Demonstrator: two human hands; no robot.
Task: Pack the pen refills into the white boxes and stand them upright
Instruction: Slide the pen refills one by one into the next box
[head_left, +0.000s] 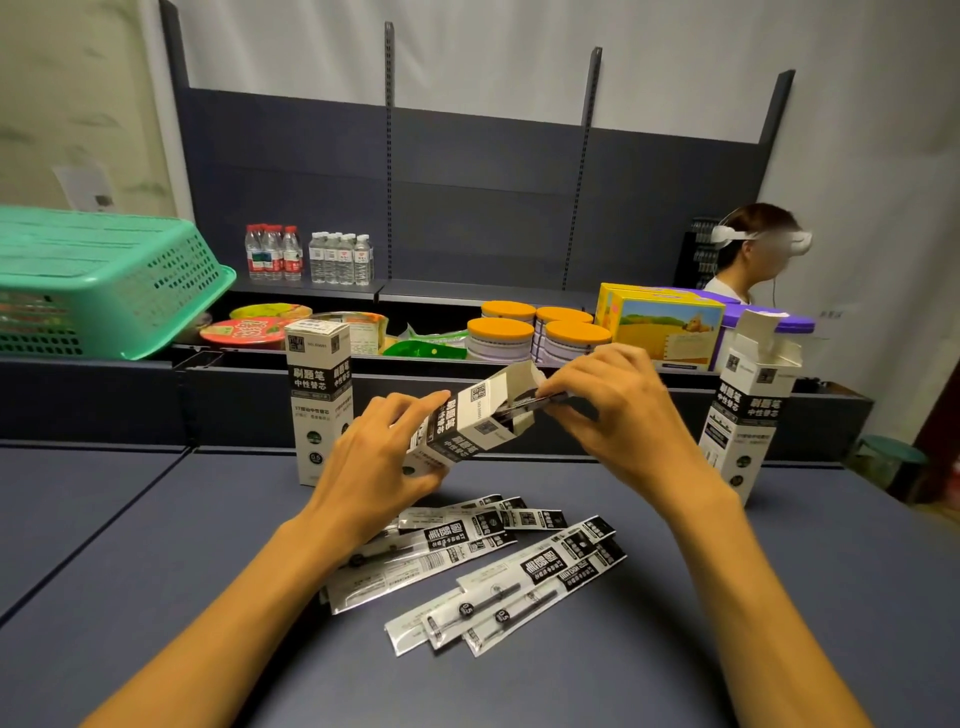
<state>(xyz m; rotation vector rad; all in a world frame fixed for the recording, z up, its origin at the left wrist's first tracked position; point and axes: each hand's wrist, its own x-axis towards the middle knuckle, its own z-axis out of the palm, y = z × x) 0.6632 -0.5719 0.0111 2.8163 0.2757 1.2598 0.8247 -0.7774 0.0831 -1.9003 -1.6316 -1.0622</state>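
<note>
Refills going into tilted box, centre of frame.
Left hand (382, 457) is gripping the box (462, 426) by its lower body, mouth tipped up to the right; right hand (613, 410) is pinching a refill (540, 402) and feeding it into the open mouth. Loose refills (483, 561) are lying on the table (156, 571) just below the hands. Closed box (319, 400) is standing upright at left, open-flapped box (748, 410) at right. Advice: keep the flaps clear, slide the packet in flat along the inner wall, let it drop fully before releasing.
</note>
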